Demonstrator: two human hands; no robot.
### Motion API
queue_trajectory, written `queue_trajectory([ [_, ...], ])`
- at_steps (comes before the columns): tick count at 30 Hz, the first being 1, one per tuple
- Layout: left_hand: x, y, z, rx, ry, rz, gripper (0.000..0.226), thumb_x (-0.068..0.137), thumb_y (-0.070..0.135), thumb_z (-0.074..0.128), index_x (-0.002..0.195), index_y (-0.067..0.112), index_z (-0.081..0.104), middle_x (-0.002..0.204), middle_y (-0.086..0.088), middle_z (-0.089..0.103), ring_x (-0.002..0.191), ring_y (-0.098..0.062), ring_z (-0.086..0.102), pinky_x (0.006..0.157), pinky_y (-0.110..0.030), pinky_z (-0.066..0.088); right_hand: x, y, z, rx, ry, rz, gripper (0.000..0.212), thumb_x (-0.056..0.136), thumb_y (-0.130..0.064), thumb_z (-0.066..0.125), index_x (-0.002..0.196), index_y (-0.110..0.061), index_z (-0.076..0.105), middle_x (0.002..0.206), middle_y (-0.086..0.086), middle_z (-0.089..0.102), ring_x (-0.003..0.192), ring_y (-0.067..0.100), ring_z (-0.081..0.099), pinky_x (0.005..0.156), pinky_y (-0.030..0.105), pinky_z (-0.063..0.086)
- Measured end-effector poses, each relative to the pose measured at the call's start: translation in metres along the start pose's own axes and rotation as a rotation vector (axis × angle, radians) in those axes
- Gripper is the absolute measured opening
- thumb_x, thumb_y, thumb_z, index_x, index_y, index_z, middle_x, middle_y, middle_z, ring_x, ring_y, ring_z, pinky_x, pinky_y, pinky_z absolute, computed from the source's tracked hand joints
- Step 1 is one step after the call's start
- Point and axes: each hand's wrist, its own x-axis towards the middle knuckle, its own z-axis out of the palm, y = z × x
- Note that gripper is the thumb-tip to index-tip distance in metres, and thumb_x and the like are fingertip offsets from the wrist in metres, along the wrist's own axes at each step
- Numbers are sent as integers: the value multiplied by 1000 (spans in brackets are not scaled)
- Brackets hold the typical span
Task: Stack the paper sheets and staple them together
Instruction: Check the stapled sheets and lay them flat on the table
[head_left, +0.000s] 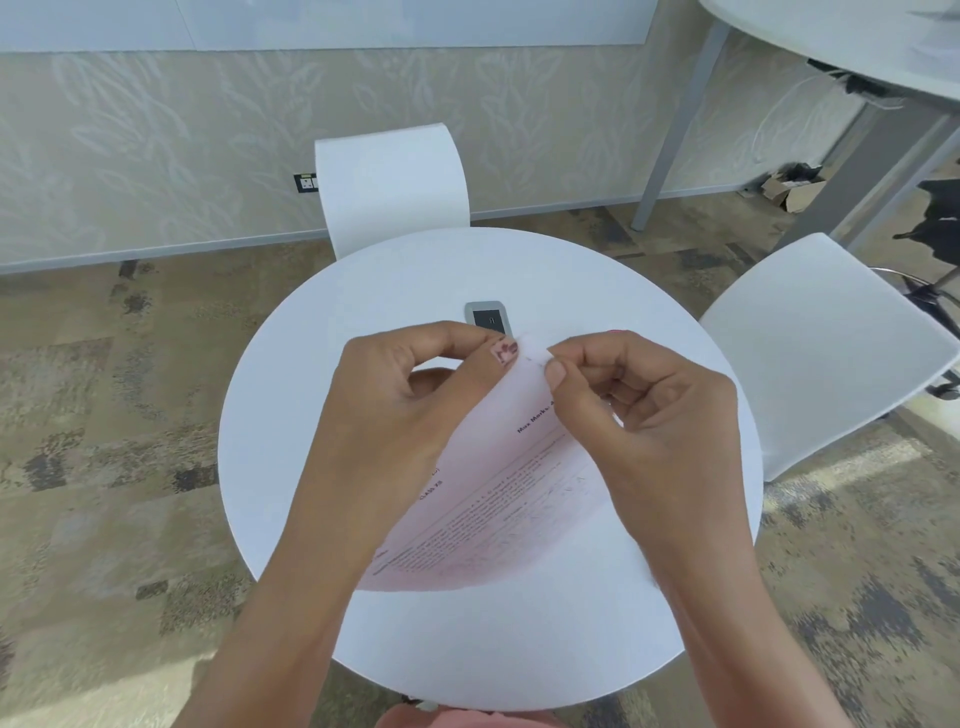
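Both hands, left hand and right hand, pinch the curled pink printed paper sheets at center frame over the smooth round white counter.

Office: round table, chairs

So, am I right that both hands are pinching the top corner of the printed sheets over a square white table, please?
Not quite: the table is round, not square, as the head view shows. The rest holds: the left hand and right hand both pinch the top corner of the printed sheets above it.
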Motion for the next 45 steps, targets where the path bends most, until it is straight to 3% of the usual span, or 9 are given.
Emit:
queue_trajectory([
  [4,1,-2,0,19,12,44,17,81,48,68,84,34,77,78,-14,74,68,-44,60,64,-32,41,1,-3,1,-2,6,8,11,82,-9,70,76,-19,73,71,-14,72,66,-1,63,66,11,45],
  [7,2,-5,5,130,151,186,6,87,30,72,81,30,74,79,11,74,69,-2,67,64,-11,44,1,-2,3,-73,41,-23,9,82,-15,71,79,-22,73,74,-15,73,72,3,66,70,12,48],
  [12,-2,-15,18,407,469,502,2,87,15,73,87,15,76,89,8,71,86,-5,66,79,-16,49,1,10,14,-344,234,-259,3,85,-14,70,84,-16,72,75,-11,71,73,8,66,67,18,51],
  [15,-4,-20,24,454,503,488,9,89,20,71,85,16,78,85,7,74,79,-10,68,72,-21,50,2,19,22,-405,347,-371,4,85,-12,68,84,-10,72,77,-4,71,67,7,66,62,21,52],
  [20,-8,-17,27,226,367,262,14,91,22,69,94,32,77,88,33,69,91,15,65,80,-2,43,0,29,35,-418,391,-505,7,87,-5,67,89,-5,74,80,2,73,70,10,67,63,23,55],
  [25,-8,-9,24,-108,316,112,13,90,23,68,90,33,77,84,19,77,91,2,72,85,-13,52,0,30,40,-368,232,-527,20,91,2,58,105,-4,72,99,7,68,95,6,62,80,13,47],
  [30,-3,-9,20,-107,287,87,12,88,17,71,87,27,78,82,16,77,86,0,72,78,-12,51,7,26,34,-70,125,-330,16,90,-3,63,100,-11,71,102,4,64,104,19,60,77,39,53],
  [34,-2,-12,19,26,285,122,15,90,16,69,85,28,76,82,20,75,86,0,71,81,-17,52,21,16,24,-161,67,-245,23,84,-22,70,105,-26,63,111,-6,59,109,13,51,85,18,41],
  [45,-7,0,11,-44,207,49,14,84,18,76,74,28,78,74,10,77,72,-6,74,67,-25,56,37,4,7,-60,-146,-72,11,78,-37,69,71,-29,71,71,-18,62,88,6,50,70,6,33],
])
